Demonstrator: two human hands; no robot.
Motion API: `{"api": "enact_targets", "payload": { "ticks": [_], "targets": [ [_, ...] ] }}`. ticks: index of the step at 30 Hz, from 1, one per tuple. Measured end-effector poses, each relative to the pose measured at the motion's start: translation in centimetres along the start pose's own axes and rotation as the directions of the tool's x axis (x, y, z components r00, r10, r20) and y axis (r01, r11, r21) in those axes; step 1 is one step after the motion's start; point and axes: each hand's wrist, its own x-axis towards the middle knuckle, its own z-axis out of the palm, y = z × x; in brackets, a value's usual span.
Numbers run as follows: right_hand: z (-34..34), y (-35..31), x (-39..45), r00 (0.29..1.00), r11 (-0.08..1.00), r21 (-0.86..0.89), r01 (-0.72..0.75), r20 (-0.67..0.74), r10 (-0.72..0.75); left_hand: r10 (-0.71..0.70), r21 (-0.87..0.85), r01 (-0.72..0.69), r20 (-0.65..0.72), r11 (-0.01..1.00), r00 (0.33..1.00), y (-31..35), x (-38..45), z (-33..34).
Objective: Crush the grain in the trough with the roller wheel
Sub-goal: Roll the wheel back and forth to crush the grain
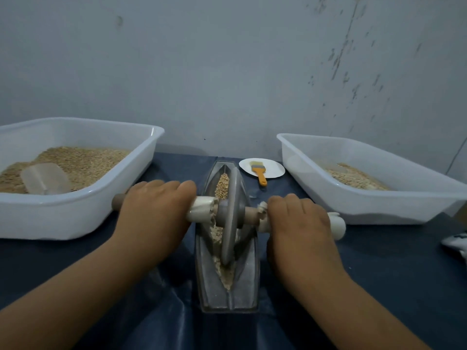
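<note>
A grey boat-shaped trough (249, 279) lies lengthwise in front of me on the dark blue cloth. The grey roller wheel (231, 215) stands upright in its groove, about the middle. Whole grain (223, 184) fills the far part of the groove, and paler crushed grain (226, 274) lies in the near part. A wooden axle with white sleeves runs through the wheel. My left hand (154, 213) lies over the left handle with fingers bent down over it. My right hand (300, 221) covers the right handle the same way.
A white tub (75, 205) at left holds grain and a clear scoop (45, 178). Another white tub (379, 205) at right holds a little crushed grain. A small white plate (271, 168) with an orange-handled brush (260, 173) sits behind the trough. The wall stands close behind.
</note>
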Motion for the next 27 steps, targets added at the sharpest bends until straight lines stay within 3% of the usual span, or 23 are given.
{"api": "enact_targets", "payload": {
  "ticks": [2,6,11,12,16,19,21,24,27],
  "targets": [
    [-0.2,-0.1,1.6,0.997,1.0,0.002,0.006,0.073,-0.006,-0.051,0.089,0.048,0.026,0.995,0.998,0.3,1.0,0.6],
    [-0.7,-0.4,2.2,0.991,1.0,-0.029,0.003,0.137,0.001,-0.143,0.088,0.139,0.047,0.986,0.989,0.3,1.0,0.8],
    [-0.5,-0.2,-1.5,0.988,0.997,0.066,0.041,-0.149,-0.031,-0.018,-0.021,0.016,-0.104,1.0,0.994,0.5,-2.3,-0.8],
    [-0.4,-0.2,-1.4,0.989,0.997,0.07,0.037,-0.148,-0.026,-0.014,-0.005,0.014,-0.096,1.0,0.995,0.2,-2.1,-0.6],
    [-0.2,-0.3,1.5,0.996,1.0,0.001,0.006,0.084,-0.006,-0.092,0.064,0.09,0.035,0.994,0.995,0.0,0.6,0.7],
    [-0.1,-0.6,3.0,0.992,1.0,-0.021,0.005,0.129,-0.003,-0.166,0.122,0.162,0.025,0.979,0.986,0.2,1.7,1.5],
    [-0.4,-0.6,2.2,0.991,0.999,-0.05,0.0,0.132,0.007,-0.125,0.085,0.123,0.011,0.989,0.992,0.2,1.1,1.1],
    [-0.3,-0.3,-1.2,0.999,1.0,0.024,0.013,-0.036,-0.012,-0.022,-0.026,0.021,-0.063,0.999,0.998,0.0,-1.0,0.4],
    [0.2,0.0,-2.3,0.984,0.998,0.03,0.058,-0.172,-0.052,-0.002,-0.02,0.0,-0.089,1.0,0.996,-0.2,-1.8,0.0]
  ]
}}
